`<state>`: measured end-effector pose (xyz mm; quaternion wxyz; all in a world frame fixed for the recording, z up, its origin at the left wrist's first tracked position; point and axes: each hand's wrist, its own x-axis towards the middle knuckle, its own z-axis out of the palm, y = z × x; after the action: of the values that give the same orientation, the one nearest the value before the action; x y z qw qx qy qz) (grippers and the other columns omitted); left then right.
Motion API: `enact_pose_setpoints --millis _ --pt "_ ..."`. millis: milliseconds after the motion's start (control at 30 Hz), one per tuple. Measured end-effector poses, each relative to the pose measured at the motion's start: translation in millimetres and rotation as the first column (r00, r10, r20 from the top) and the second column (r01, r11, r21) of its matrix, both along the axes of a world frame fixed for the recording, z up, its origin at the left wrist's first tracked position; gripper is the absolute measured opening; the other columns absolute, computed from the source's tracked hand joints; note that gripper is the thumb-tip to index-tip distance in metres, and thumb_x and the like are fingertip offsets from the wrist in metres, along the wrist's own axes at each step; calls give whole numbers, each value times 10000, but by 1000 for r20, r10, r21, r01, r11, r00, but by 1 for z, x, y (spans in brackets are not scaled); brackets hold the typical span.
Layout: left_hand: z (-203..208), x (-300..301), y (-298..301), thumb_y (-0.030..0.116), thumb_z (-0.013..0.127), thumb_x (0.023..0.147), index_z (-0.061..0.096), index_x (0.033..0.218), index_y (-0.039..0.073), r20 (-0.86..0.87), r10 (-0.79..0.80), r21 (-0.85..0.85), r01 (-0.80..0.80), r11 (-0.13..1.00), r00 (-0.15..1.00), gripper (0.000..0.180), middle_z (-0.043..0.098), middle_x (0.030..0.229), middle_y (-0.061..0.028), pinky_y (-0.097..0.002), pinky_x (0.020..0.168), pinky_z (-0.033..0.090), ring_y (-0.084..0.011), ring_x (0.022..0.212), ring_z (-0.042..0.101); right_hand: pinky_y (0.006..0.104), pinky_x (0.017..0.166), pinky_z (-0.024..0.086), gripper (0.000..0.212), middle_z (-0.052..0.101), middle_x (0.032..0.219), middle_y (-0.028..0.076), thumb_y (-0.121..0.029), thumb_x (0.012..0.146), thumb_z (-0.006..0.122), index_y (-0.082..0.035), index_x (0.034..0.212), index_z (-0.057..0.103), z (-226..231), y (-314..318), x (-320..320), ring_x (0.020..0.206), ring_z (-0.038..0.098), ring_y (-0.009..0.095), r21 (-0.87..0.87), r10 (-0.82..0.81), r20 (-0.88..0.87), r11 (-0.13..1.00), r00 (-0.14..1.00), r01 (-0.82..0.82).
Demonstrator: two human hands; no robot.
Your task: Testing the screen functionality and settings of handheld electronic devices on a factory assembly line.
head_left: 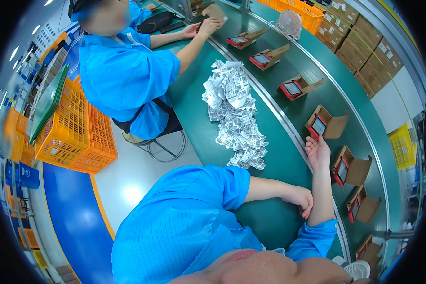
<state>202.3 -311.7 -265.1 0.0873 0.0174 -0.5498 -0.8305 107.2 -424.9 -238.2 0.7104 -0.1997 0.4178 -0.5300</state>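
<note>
My right hand [318, 147] reaches over the conveyor rail with loosely curled fingers. Its fingertips are at the lower edge of an opened cardboard box [336, 126], holding a red-framed device with a pale screen [319, 125]; I cannot tell whether they touch. The hand appears to grip nothing. My left hand [300, 199] lies on the green table by my right forearm, fingers bent and relaxed, with nothing seen in it. Left of my right hand, a long heap of small printed white packets or slips [239, 116] covers part of the table.
More opened boxes with red devices [344, 169] line the dark green conveyor [288, 61]. A co-worker in blue [128, 75] sits at far left, handling a cardboard piece [215, 13]. Orange crates [75, 137] stand left; a small fan [288, 24] and stacked cartons [364, 52] are beyond.
</note>
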Motion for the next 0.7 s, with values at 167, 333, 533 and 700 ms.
enact_pose_setpoints --millis 167,333,533,700 --pt "2 1 -5 -16 518 733 699 734 -12 26 -3 22 3 1000 1000 181 685 871 -133 -266 755 493 -182 847 636 265 544 463 317 628 826 135 -263 1000 423 31 966 534 9 0 -6 643 577 166 -56 -16 -123 998 992 9" --pt "3 -1 -7 -11 504 778 695 863 -28 91 9 81 -17 997 996 211 683 919 -112 -248 755 514 -157 872 640 240 521 478 297 642 794 122 -252 1002 419 15 956 543 49 20 -10 596 595 151 -112 81 -68 990 994 -89" --pt "1 13 -16 132 508 911 541 1131 5 37 97 424 -103 900 995 257 649 952 -115 -293 656 539 -182 872 651 236 455 465 347 653 804 145 -270 1006 390 36 972 551 93 101 -4 524 589 175 19 111 44 993 993 -112" --pt "16 10 -17 495 277 989 543 1171 124 72 137 528 -154 835 988 491 644 1007 -53 -280 562 524 -152 843 650 253 414 473 322 625 777 174 -251 1005 373 43 1055 493 76 177 -43 493 584 188 -144 136 -217 975 967 -169"
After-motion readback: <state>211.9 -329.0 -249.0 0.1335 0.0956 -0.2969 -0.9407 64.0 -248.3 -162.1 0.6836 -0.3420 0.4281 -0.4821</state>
